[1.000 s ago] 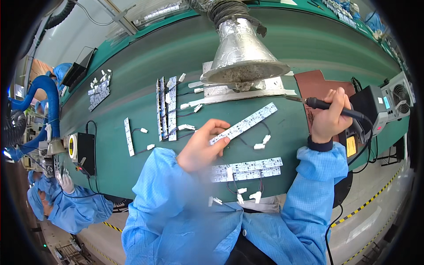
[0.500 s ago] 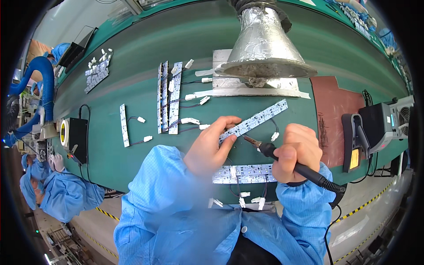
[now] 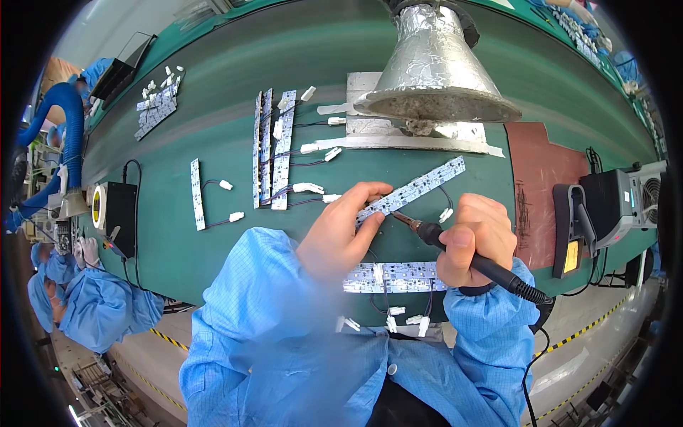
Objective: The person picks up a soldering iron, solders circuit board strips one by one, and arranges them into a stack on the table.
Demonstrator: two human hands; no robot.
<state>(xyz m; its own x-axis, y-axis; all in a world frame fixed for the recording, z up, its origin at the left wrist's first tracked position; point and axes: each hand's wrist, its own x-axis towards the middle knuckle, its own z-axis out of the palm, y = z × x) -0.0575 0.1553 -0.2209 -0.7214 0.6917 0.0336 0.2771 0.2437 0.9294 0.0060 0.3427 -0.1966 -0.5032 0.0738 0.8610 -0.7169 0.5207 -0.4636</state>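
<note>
Green desk [image 3: 220,135] bears wired strips [image 3: 283,153] left of the left hand [image 3: 343,229], pinching one seemingly unfinished board [image 3: 423,187], right hand [image 3: 478,242] gripping a soldering iron [image 3: 430,233].

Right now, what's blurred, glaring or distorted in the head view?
Head view, lower middle: hazy smear over the left hand's wrist and left sleeve; head view, top: bright highlights on the metal hood, underside darker; head view, edges: black rim, table edge bowed by the fisheye; head view, centre: held strip and iron look fairly sharp.
</note>
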